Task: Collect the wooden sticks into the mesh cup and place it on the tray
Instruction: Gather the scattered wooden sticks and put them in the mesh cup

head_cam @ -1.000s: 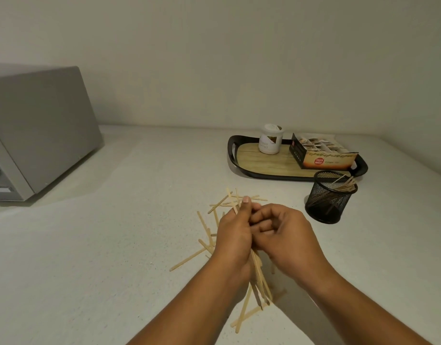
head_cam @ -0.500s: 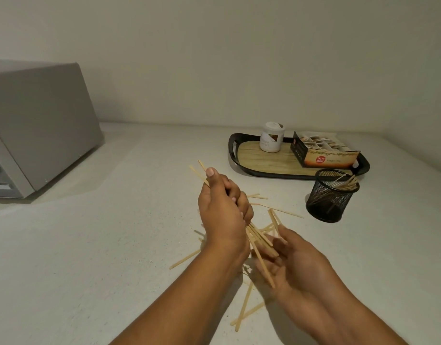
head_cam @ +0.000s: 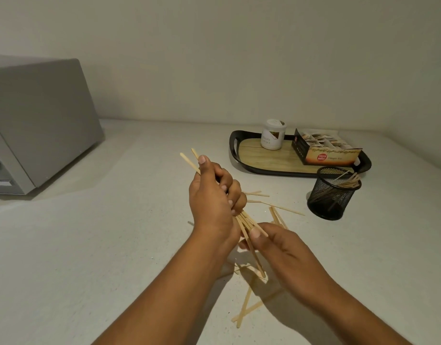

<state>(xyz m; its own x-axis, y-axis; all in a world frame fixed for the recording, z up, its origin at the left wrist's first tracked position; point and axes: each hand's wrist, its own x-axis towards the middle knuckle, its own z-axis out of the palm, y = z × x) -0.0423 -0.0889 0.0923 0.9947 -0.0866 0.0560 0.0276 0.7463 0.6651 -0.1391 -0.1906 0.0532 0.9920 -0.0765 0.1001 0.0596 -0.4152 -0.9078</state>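
Note:
My left hand (head_cam: 213, 197) grips a bundle of wooden sticks (head_cam: 246, 221), held slanted above the counter, tips poking out past my thumb. My right hand (head_cam: 281, 247) pinches the bundle's lower end between thumb and fingers. Loose sticks (head_cam: 276, 206) lie on the counter beyond my hands, and a few more (head_cam: 246, 307) lie near my forearms. The black mesh cup (head_cam: 332, 194) stands on the counter to the right, with several sticks leaning inside. Behind it sits the black-rimmed wooden tray (head_cam: 256, 156).
On the tray stand a white jar (head_cam: 273, 134) and a printed cardboard box (head_cam: 324, 148). A grey microwave (head_cam: 37, 120) fills the left side. Walls close the counter at the back and right.
My left hand has lifted the bundle up off the counter pile. My right hand let go, dropped below it, and now pinches the bundle's lower end.

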